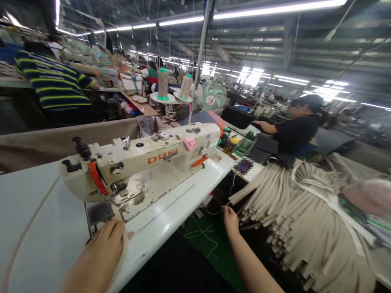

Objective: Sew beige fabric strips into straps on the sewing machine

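Observation:
A white industrial sewing machine [171, 156] with orange lettering stands on a pale table. My left hand [102, 248] is by the needle area, fingers curled over a beige fabric strip [124, 246] that runs from under the presser foot along the hand. Another length of strip [33, 221] trails off the machine's left side. Past the table's right edge, my right hand [230, 220] has its fingertips pinched at the end of a strip sticking out of a big bundle of beige strips [293, 207]. The pinched end is small and partly hidden by the fingers.
Thread cones [163, 85] stand behind the machine, near a green fan [212, 97]. Bottles [244, 144] and a blurred-out object [243, 166] sit on the side table. A co-worker in black [301, 128] is at right, another in a striped shirt [56, 81] at left.

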`<state>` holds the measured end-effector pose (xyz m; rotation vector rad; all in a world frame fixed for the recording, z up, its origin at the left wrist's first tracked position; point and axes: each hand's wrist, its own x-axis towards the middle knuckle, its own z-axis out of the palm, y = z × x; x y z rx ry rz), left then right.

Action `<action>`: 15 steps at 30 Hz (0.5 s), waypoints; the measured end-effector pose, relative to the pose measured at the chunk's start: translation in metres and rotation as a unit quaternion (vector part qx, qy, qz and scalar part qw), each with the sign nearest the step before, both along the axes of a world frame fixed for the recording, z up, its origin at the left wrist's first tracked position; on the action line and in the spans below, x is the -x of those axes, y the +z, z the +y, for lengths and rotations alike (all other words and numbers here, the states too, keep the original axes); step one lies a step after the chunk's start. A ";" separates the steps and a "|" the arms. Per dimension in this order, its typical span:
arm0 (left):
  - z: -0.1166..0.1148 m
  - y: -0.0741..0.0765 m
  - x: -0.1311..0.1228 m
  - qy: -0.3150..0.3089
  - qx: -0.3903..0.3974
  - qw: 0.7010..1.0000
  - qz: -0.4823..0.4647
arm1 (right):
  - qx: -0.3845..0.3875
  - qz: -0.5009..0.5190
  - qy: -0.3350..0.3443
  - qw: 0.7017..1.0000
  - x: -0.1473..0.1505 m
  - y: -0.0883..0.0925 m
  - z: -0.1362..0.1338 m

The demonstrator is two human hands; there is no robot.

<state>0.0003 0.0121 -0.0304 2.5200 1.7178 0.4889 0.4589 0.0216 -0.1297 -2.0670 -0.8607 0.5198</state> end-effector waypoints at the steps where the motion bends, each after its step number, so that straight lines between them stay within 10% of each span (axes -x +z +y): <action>1: 0.000 0.000 0.000 0.006 0.000 1.000 -0.003 | 0.013 -0.008 -0.031 0.999 -0.013 -0.002 0.000; 15: 0.007 -0.010 0.001 0.045 -0.004 0.997 -0.064 | 0.052 -0.024 -0.170 0.984 -0.096 0.000 0.040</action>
